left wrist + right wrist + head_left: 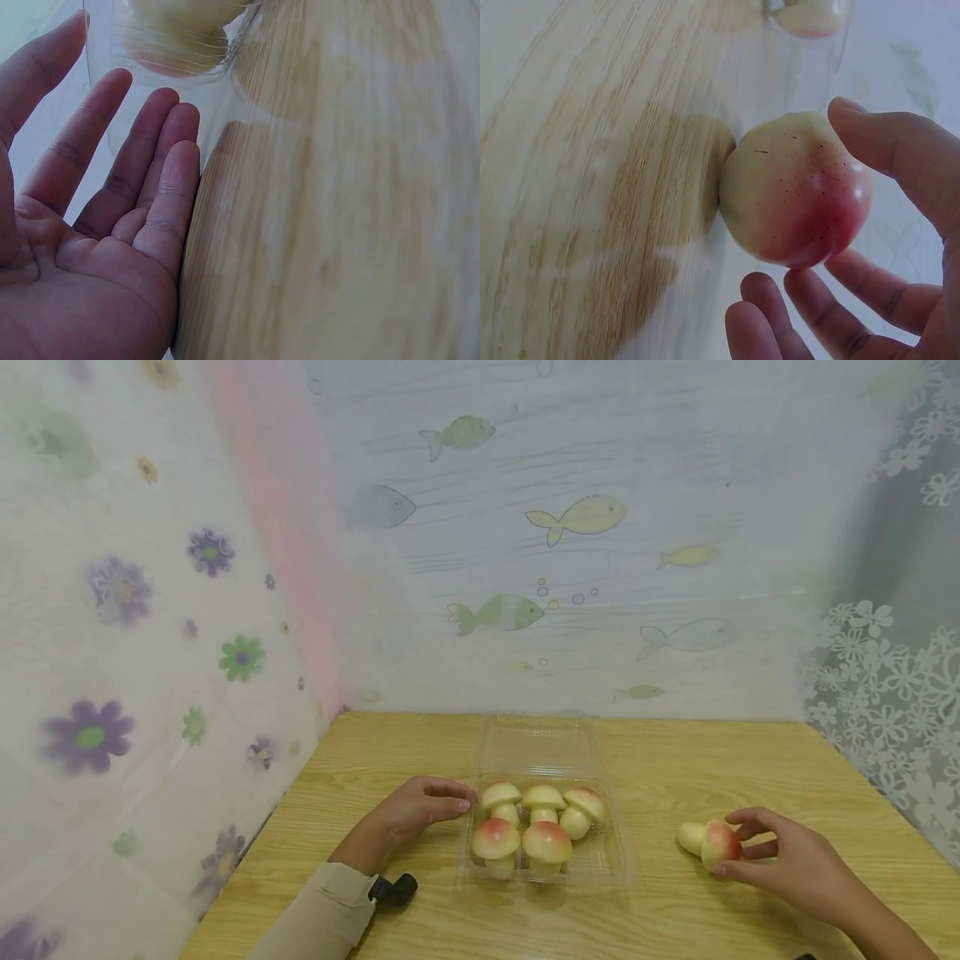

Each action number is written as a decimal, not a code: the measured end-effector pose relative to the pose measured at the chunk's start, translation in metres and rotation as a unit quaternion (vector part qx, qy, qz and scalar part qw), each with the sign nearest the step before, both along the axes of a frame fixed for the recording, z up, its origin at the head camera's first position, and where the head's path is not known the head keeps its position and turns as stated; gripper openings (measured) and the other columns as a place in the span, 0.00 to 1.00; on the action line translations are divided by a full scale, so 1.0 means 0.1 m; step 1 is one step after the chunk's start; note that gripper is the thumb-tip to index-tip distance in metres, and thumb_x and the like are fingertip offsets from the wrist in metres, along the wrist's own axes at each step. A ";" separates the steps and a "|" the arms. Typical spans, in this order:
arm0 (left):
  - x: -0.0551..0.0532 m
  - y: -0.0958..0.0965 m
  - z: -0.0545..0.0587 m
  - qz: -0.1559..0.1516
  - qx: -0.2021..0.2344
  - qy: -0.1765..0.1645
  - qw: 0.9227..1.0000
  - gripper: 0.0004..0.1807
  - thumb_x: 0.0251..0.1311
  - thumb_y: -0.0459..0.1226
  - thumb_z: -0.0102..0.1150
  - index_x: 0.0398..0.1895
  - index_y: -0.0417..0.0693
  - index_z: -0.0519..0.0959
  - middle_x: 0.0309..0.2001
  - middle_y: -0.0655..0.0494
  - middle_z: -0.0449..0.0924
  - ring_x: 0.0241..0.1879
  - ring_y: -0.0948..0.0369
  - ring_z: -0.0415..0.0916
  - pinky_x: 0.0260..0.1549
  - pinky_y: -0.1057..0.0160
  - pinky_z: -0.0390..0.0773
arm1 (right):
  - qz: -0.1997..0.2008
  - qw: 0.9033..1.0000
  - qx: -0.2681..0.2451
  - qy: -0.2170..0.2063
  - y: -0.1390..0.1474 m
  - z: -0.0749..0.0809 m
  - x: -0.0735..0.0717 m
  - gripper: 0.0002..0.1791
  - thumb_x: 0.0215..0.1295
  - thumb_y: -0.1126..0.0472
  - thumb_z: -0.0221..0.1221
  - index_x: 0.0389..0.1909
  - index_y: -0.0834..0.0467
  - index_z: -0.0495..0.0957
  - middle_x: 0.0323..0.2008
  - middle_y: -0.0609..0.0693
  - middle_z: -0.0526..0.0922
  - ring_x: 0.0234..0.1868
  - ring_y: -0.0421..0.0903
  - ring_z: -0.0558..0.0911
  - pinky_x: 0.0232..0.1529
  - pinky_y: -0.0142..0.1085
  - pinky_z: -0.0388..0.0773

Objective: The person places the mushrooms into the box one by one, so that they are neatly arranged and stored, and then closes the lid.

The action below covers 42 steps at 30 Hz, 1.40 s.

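Note:
A clear plastic clamshell box (618, 860) with its lid raised stands on the table, holding several cream toy mushrooms (546, 843) with red-blushed caps. At its left side is my left hand (420, 810), fingertips at the wall; the left wrist view shows the fingers (169, 202) extended and the palm bare. To the right of the box, another toy mushroom (722, 845) lies on its side, stem pointing left. My right hand (802, 860) pinches its cap (802, 195) between thumb and fingers, and the cap seems to touch the tabletop.
The box's transparent lid (540, 747) leans back toward the far edge of the wooden table (390, 743). Behind it hangs a fish-printed sheet (585, 635), with a flowered sheet (150, 677) along the left. A black wrist device (393, 889) sits at the left sleeve.

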<state>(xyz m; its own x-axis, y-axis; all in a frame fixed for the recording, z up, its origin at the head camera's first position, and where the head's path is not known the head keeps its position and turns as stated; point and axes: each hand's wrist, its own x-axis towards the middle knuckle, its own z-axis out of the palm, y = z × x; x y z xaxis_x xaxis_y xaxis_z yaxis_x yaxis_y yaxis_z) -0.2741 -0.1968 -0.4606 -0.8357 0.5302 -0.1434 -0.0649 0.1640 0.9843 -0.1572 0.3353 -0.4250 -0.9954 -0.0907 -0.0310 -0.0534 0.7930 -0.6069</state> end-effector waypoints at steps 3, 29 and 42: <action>0.00 0.00 -0.01 0.002 -0.009 0.008 1.000 0.26 0.67 0.44 0.70 0.64 0.41 0.81 0.64 0.48 0.80 0.65 0.55 0.77 0.67 0.54 0.77 | -0.001 1.000 0.000 -0.001 -0.01 0.00 -0.01 0.42 0.58 0.41 0.75 0.66 0.61 0.74 0.51 0.55 0.85 0.44 0.48 0.89 0.34 0.34 0.86; 0.01 -0.01 0.00 -0.001 -0.015 0.011 1.000 0.26 0.68 0.44 0.69 0.65 0.42 0.80 0.65 0.48 0.79 0.67 0.52 0.75 0.68 0.52 0.76 | 0.009 1.000 -0.004 -0.004 -0.04 0.09 -0.11 0.38 0.60 0.40 0.73 0.64 0.59 0.77 0.56 0.59 0.84 0.45 0.48 0.89 0.36 0.39 0.87; 0.00 -0.01 -0.01 0.002 -0.008 0.005 1.000 0.26 0.68 0.43 0.69 0.65 0.41 0.80 0.65 0.47 0.79 0.65 0.53 0.76 0.66 0.55 0.78 | 0.009 0.997 0.002 0.081 -0.14 0.39 -0.20 0.38 0.60 0.39 0.73 0.65 0.57 0.76 0.60 0.63 0.81 0.42 0.39 0.87 0.28 0.35 0.84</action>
<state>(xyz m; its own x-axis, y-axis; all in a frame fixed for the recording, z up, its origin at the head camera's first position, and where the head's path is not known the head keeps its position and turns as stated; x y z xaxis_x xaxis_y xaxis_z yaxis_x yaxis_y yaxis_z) -0.2737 -0.1974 -0.4620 -0.8391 0.5250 -0.1423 -0.0550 0.1785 0.9824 -0.1775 0.3217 -0.3863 -0.9855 -0.1091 0.1297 -0.1649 0.7939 -0.5853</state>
